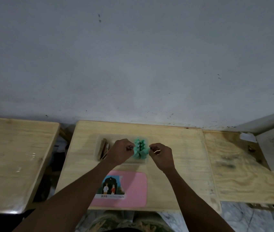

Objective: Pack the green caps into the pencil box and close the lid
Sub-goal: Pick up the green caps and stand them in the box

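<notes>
Your right hand (163, 156) had its fingers curled, pinching the right edge of the green caps (140, 149). Your left hand (121, 150) was curled against their left edge; whether it gripped one, I cannot tell. The caps stood bunched between your fingertips, inside the clear pencil box (112, 138). Left of your left fingers lay brown sticks (104, 148) in the same box. Nearer you than both hands was the pink lid (132, 186), flat on the wooden table (174, 148).

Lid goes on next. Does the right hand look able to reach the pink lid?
Likely yes: the pink lid lies flat on the table, close to the right hand; only the left forearm crosses its left edge.
</notes>
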